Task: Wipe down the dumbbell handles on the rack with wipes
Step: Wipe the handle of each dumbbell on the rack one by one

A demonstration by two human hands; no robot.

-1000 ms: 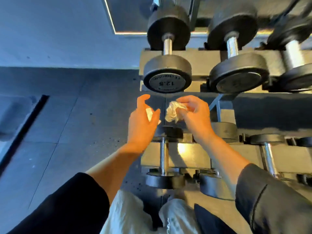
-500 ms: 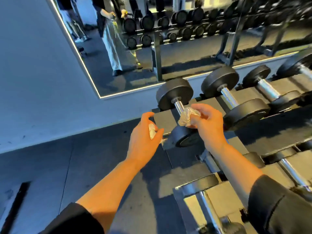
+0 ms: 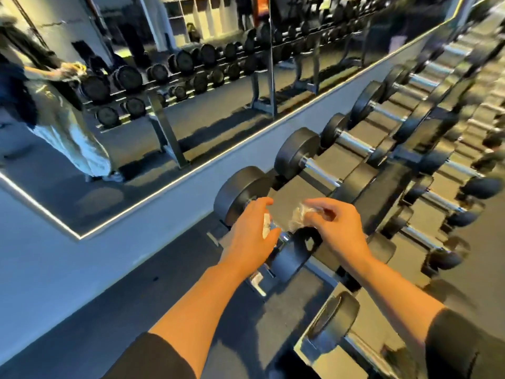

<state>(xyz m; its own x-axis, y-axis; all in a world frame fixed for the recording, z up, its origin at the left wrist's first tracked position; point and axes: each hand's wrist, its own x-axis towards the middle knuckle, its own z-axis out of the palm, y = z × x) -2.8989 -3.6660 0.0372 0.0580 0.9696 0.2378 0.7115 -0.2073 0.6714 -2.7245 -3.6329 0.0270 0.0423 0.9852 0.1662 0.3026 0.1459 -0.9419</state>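
The first dumbbell [image 3: 240,192] at the rack's left end lies on the top tier, its chrome handle mostly hidden behind my hands. My left hand [image 3: 251,236] curls over that handle with a white wipe [image 3: 265,227] tucked in its palm. My right hand [image 3: 333,228] pinches a second crumpled wipe [image 3: 296,218] just above the near weight head [image 3: 293,254]. The dumbbell beside it [image 3: 297,154] shows its bare chrome handle [image 3: 321,172].
The rack [image 3: 352,192] runs away to the upper right with several more dumbbells on its tiers. A lower-tier dumbbell [image 3: 334,318] sits near my right forearm. A wall mirror [image 3: 164,91] on the left reflects the rack and a person. Dark floor [image 3: 164,291] lies left.
My view has swung up and right along the rack. My left hand moved from beside the rack onto the first dumbbell's handle. The right hand with its wipe shifted toward the near head.
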